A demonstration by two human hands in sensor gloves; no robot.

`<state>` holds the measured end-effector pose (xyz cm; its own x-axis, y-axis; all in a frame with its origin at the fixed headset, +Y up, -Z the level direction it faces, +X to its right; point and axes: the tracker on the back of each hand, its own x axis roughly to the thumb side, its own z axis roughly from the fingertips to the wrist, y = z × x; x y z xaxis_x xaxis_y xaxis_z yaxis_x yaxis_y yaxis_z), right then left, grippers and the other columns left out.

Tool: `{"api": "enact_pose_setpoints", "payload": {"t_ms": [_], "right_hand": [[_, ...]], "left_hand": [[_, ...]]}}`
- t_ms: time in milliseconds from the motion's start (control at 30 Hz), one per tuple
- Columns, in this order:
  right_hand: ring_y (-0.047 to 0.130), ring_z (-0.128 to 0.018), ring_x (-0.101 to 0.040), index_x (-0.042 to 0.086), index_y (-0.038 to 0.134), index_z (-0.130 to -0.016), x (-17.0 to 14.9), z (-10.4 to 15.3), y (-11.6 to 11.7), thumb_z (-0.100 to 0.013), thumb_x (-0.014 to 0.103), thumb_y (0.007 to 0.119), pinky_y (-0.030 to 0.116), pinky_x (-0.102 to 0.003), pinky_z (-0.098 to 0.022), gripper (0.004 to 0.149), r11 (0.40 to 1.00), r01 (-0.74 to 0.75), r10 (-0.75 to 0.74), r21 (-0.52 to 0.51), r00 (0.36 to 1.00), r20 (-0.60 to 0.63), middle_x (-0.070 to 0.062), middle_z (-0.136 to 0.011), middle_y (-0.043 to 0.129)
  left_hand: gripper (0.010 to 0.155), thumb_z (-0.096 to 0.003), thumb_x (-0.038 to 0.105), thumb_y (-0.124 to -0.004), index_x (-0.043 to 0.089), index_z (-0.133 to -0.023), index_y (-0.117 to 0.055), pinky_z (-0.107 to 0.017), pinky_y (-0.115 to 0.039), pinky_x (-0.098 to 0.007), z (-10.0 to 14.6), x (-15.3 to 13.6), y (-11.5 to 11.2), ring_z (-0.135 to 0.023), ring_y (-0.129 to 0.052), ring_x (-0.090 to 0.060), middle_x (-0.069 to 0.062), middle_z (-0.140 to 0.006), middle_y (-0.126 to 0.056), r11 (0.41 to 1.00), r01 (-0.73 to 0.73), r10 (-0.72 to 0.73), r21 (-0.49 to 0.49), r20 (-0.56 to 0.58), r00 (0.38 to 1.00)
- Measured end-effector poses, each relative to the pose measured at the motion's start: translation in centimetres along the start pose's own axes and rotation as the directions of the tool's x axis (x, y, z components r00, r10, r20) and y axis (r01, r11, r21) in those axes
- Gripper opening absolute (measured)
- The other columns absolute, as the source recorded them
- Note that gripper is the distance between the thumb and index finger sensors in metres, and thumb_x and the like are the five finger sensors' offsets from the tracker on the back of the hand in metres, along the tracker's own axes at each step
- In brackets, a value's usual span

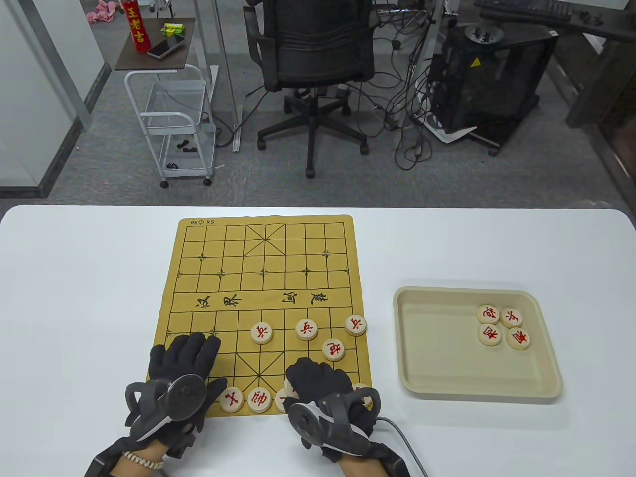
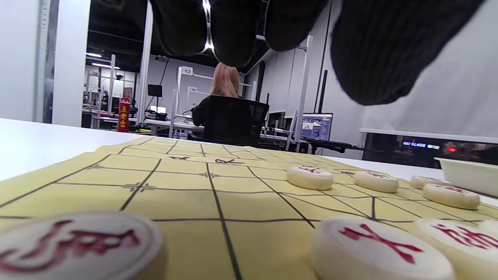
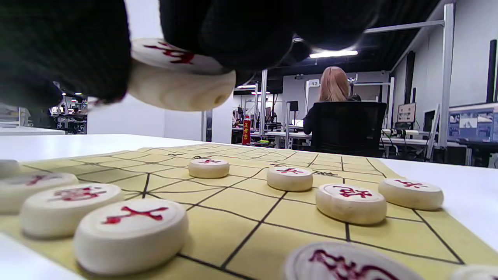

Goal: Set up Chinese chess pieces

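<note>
The yellow chess board (image 1: pixel 278 288) lies mid-table. Three red-lettered wooden pieces (image 1: pixel 306 329) stand in a row on its near half, with one more (image 1: pixel 334 349) behind them on the right. Further pieces (image 1: pixel 232 399) line the near edge. My right hand (image 1: pixel 310 377) hovers over that near row and pinches one chess piece (image 3: pixel 179 77) between thumb and fingers, lifted off the board. My left hand (image 1: pixel 191 348) lies open over the board's near left corner, holding nothing. A piece (image 2: pixel 78 245) sits below it, hidden in the table view.
A beige tray (image 1: pixel 412 348) stands right of the board with several pieces (image 1: pixel 489 335) in its far right corner; its rim shows in the left wrist view (image 2: pixel 467 175). An office chair (image 1: pixel 313 49) and a white cart (image 1: pixel 169 124) stand beyond the table.
</note>
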<state>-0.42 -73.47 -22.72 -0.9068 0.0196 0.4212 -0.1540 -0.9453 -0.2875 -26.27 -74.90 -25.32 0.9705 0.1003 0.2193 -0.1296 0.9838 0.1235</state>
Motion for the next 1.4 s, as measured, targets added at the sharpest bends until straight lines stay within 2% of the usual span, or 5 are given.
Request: {"api": "enact_pose_setpoints", "payload": {"t_ms": [300, 533, 767, 933, 1400], "right_hand": [[0.098, -0.057, -0.007, 0.028, 0.072, -0.091, 0.7, 0.4, -0.2, -0.032, 0.055, 0.099, 0.087, -0.03, -0.042, 0.071, 0.999, 0.0, 0.001, -0.038, 1.0, 0.025, -0.003, -0.093, 0.086], [0.097, -0.054, -0.006, 0.028, 0.073, -0.09, 1.5, 0.8, -0.4, -0.031, 0.056, 0.1, 0.087, -0.03, -0.041, 0.071, 0.995, 0.006, 0.0, -0.104, 0.998, 0.062, -0.002, -0.091, 0.087], [0.094, -0.077, -0.016, 0.029, 0.069, -0.098, 0.5, 0.7, -0.2, -0.038, 0.058, 0.091, 0.085, -0.036, -0.053, 0.07, 0.999, -0.03, 0.032, -0.017, 0.996, 0.088, -0.005, -0.103, 0.078], [0.066, -0.111, -0.039, 0.029, 0.058, -0.11, -1.4, 0.9, 0.3, -0.041, 0.063, 0.082, 0.061, -0.063, -0.077, 0.08, 0.987, -0.106, 0.103, 0.12, 0.994, 0.027, -0.008, -0.119, 0.055], [0.054, -0.115, -0.042, 0.029, 0.054, -0.112, -2.5, 0.7, 0.4, -0.043, 0.063, 0.08, 0.045, -0.072, -0.078, 0.081, 0.987, -0.051, 0.054, 0.151, 0.998, -0.014, -0.009, -0.122, 0.047]], "left_hand": [[0.08, -0.0354, 0.055, -0.088, 0.027, -0.105, -0.06, -0.071, -0.054, -0.07, -0.6, 5.1, -0.1, -0.096, -0.086, -0.04, -0.009, -0.105, -0.081, 0.883, -0.448, 0.459, -0.142, 0.056, 0.887], [0.068, -0.0334, 0.046, -0.095, 0.023, -0.095, -0.077, -0.065, -0.068, -0.064, -2.6, 7.7, -1.1, -0.068, -0.107, -0.03, -0.001, -0.078, -0.103, 0.796, -0.573, 0.58, -0.195, -0.022, 0.814], [0.065, -0.0329, 0.04, -0.097, 0.023, -0.093, -0.08, -0.066, -0.066, -0.065, -3.9, 6.4, -0.4, -0.067, -0.106, -0.031, -0.003, -0.077, -0.103, 0.817, -0.542, 0.538, -0.195, -0.078, 0.839], [0.064, -0.0341, 0.038, -0.096, 0.024, -0.094, -0.079, -0.067, -0.064, -0.066, -6.5, 1.8, 1.3, -0.07, -0.104, -0.033, -0.004, -0.079, -0.102, 0.879, -0.455, 0.41, -0.142, -0.263, 0.874], [0.062, -0.035, 0.036, -0.096, 0.026, -0.094, -0.08, -0.068, -0.062, -0.066, -12.6, -4.8, -2.7, -0.074, -0.102, -0.033, -0.003, -0.082, -0.101, 0.913, -0.262, 0.085, -0.313, -0.482, 0.872]]}}
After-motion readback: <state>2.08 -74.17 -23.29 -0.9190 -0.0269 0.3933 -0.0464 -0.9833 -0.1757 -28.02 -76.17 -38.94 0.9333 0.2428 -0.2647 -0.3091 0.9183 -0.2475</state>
